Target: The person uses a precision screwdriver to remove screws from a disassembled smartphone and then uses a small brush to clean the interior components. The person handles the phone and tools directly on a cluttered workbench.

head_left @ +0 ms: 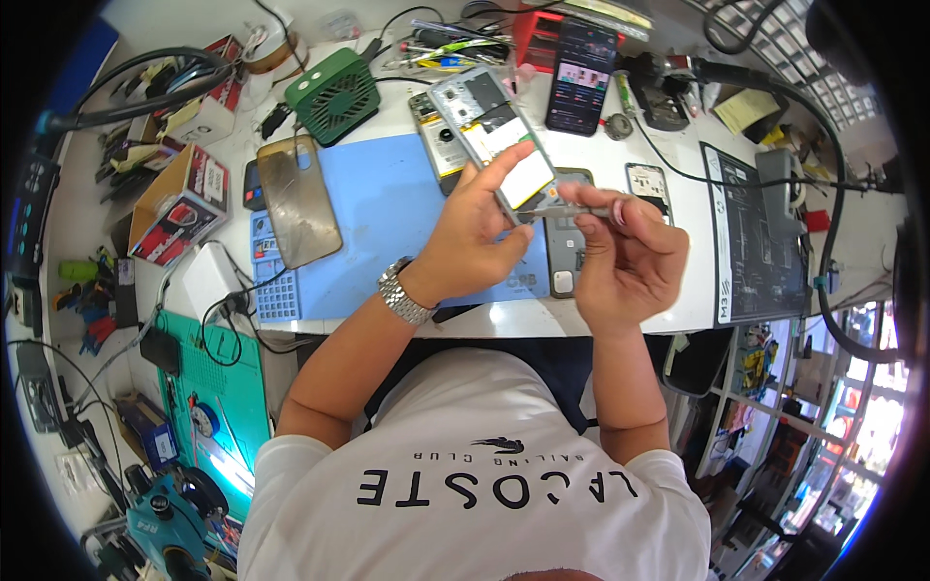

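My left hand (465, 237) is closed around the edges of an opened phone (494, 136), held tilted above the bench with its white battery and inner parts facing up. In my right hand (632, 261), pinched between thumb and fingers, is a slim screwdriver (572, 210). Its thin end reaches the phone's lower end; the exact contact is too small to make out. Behind the held phone lies another opened phone (438, 145) with its battery showing. Partly hidden under my hands is a grey phone back (564, 254).
A blue mat (373, 203) covers the bench's middle, with a clear phone case (298, 208) at its left. Farther back stand a green fan (334, 94) and a lit phone (581, 77). A phone frame (647, 184) and black mat (751, 242) lie right; a microscope (174, 513) stands lower left.
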Demonstrator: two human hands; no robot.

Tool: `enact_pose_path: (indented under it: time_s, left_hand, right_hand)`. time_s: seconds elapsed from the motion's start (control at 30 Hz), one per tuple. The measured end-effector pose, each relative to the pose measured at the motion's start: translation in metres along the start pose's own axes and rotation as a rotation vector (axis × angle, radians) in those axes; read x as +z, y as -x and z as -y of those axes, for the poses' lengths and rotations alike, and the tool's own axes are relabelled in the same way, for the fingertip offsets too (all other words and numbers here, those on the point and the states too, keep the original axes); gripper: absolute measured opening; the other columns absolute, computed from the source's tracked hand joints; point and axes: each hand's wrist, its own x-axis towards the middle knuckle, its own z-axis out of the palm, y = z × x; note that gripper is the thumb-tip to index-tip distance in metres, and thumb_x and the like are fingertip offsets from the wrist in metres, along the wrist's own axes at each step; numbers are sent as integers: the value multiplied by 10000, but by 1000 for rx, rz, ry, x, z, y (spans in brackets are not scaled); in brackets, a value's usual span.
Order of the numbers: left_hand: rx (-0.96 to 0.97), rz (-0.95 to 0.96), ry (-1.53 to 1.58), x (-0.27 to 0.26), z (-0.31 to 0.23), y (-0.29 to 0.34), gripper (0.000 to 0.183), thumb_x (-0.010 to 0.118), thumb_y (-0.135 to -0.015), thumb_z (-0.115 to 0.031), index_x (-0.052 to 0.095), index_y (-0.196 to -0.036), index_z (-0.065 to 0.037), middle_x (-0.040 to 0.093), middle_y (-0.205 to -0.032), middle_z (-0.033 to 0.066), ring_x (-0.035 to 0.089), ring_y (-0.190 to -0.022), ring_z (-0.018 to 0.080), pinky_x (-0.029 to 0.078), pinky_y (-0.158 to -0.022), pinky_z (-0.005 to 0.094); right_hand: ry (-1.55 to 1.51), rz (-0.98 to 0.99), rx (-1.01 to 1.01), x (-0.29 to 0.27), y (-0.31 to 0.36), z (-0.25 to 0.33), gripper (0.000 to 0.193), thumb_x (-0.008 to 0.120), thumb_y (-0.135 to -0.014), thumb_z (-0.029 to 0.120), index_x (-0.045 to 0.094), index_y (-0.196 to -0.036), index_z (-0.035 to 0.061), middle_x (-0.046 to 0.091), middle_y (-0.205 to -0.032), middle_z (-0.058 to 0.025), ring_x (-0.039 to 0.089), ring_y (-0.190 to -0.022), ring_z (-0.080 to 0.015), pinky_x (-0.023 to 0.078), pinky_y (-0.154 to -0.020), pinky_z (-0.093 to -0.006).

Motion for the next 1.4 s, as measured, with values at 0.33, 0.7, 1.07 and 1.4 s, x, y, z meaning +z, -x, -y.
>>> enact_pose_path:
  time_s: [0.33, 0.7, 1.07, 1.4]
  left_hand:
    - [58, -5, -57, -1, 10, -1, 821, 501, -892, 218, 230, -1643, 26, 319, -1552, 135, 333, -1540, 251, 322, -1250, 389]
    - [-36, -19, -163, 1, 9, 0, 816, 493, -888, 223, 258, -1641, 11, 319, -1498, 141, 351, -1533, 253, 344, -1236, 369]
    - [27, -32, -138, -2, 15, 0, 790, 525, -890, 186, 286, -1627, 34, 323, -1528, 137, 357, -1510, 244, 356, -1213, 366]
    - [-23, -43, -134, 1, 15, -2, 815, 497, -855, 226, 292, -1623, 45, 308, -1514, 138, 333, -1524, 257, 360, -1215, 378]
  right_hand:
    - [34, 63, 22, -14, 6, 0, 497, 728, -875, -187, 461, -1226, 41, 691, -1080, -254, 758, -996, -338, 594, -882, -359]
    - [151, 79, -16, -15, 7, 1, 401, 684, -917, -168, 446, -1178, 22, 697, -1067, -275, 755, -1032, -359, 637, -907, -414]
    - [104, 60, 11, -15, 13, 5, 392, 689, -891, -192, 466, -1116, 38, 684, -1116, -245, 768, -975, -334, 668, -842, -425]
    - [216, 31, -58, -23, 17, -3, 435, 708, -853, -205, 516, -1180, 9, 692, -1075, -206, 771, -938, -260, 675, -810, -362]
